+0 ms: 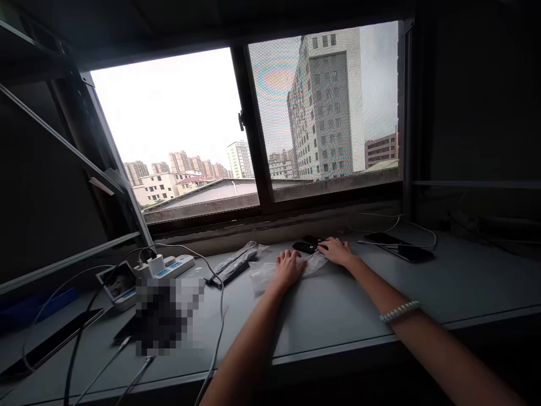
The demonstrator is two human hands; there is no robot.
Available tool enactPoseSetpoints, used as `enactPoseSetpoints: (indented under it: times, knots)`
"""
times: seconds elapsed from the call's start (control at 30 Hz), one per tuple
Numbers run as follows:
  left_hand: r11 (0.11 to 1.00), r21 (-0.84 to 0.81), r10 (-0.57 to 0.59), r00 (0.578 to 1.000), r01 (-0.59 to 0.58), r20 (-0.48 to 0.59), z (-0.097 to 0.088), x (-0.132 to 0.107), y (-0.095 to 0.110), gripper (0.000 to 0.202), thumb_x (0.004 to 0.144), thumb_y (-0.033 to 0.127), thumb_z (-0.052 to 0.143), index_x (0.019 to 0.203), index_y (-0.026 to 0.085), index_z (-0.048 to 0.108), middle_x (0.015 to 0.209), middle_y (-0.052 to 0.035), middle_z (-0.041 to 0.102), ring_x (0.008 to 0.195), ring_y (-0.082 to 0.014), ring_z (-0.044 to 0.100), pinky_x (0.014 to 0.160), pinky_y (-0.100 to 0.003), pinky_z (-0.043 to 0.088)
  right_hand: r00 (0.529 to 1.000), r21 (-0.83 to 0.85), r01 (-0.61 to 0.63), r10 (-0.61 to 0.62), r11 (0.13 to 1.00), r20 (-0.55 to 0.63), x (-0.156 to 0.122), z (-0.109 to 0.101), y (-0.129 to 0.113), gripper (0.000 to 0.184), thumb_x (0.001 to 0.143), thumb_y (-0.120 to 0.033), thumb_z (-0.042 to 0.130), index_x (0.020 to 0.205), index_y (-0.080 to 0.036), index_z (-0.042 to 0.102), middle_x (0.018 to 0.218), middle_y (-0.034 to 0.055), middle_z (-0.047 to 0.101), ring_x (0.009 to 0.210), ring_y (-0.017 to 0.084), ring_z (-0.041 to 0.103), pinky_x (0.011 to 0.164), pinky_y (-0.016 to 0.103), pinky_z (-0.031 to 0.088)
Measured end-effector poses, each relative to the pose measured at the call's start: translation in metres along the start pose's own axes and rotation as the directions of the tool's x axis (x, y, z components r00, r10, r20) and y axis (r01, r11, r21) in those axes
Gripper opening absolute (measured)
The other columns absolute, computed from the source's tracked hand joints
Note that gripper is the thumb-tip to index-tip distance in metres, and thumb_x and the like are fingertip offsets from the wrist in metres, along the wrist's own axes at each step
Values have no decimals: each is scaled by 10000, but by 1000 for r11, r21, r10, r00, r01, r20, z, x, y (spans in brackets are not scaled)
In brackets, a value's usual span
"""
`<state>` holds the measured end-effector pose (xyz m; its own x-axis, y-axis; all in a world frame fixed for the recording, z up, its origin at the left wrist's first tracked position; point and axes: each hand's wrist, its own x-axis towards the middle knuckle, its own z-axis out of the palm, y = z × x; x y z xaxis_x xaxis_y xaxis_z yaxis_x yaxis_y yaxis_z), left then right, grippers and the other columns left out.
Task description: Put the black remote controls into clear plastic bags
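Observation:
My left hand (289, 267) lies palm down on a crumpled clear plastic bag (262, 274), its fingers spread over the film. Just beyond it, my right hand (336, 250) has its fingers bent over the near end of a small black remote control (305, 247) with round buttons. Part of that remote is hidden by the fingers, and a second dark object lies right behind it. The bag's film reaches across to below the right hand. Left of my hands, a dark strip-like bundle (236, 265) sits in clear wrapping.
A black phone (399, 247) with a white cable lies at right. On the left stand a white power strip (177, 266) with plugs, a small screen (117, 282), a dark tablet (51, 344) and loose cables. A window (253, 129) and metal shelf posts bound the desk.

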<state>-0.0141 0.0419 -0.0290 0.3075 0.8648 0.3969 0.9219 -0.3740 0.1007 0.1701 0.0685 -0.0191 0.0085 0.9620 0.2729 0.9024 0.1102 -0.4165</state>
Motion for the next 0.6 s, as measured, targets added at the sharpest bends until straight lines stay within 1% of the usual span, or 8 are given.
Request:
enactPoseSetpoints:
  times: [0.07,0.13,0.2,0.3,0.37,0.47,0.6]
  knots:
    - [1000,2,-21,1000,21,14,1,0,-2,310,856,456,428,1042,231,532,1044,-53,519,1054,-221,435,923,-373,317,997,72,39,-34,997,-67,2,-2,-2,386,902,-363,321,1114,-254,625,1194,96,558,1101,267,473,932,444,283]
    - [1000,7,-22,1000,22,22,1,1,-2,326,856,470,420,1014,216,550,1035,-63,536,1053,-229,439,922,-379,313,987,153,134,-118,979,-111,4,-4,-5,384,896,-405,328,1070,-267,642,1157,68,591,1056,249,508,924,414,297]
    - [1000,12,-11,1000,11,25,1,2,-2,325,865,466,404,986,210,563,1018,-67,553,1037,-232,449,915,-381,315,969,201,245,-231,948,-92,3,-4,-10,344,862,-440,401,997,-274,670,1108,47,624,1021,241,533,917,388,305]
    - [999,35,-14,1000,14,17,0,2,-2,324,894,428,359,974,194,567,1014,-80,565,1027,-235,456,898,-378,326,933,222,352,-360,909,-7,-1,-3,-14,260,808,-409,499,899,-268,697,997,32,668,952,231,569,899,372,316]
    - [998,57,-31,999,30,16,0,2,-2,326,908,397,332,971,180,566,1026,-90,562,1027,-237,457,890,-377,330,915,227,387,-403,894,26,-3,-3,-15,233,785,-389,526,873,-265,703,961,25,675,933,228,577,885,366,326]
    - [997,77,-31,999,30,11,-1,2,-2,316,916,370,319,954,179,567,1025,-87,562,1016,-234,462,880,-375,335,904,238,408,-426,881,26,-5,-2,-15,230,751,-415,563,843,-262,708,969,24,671,940,229,572,861,345,346]
    - [997,82,14,998,-9,-61,-5,2,-1,296,914,356,334,898,197,583,989,-71,568,991,-223,476,875,-378,335,902,286,408,-431,867,19,-4,-2,-15,234,724,-422,588,818,-242,705,910,30,676,897,223,582,811,303,384]
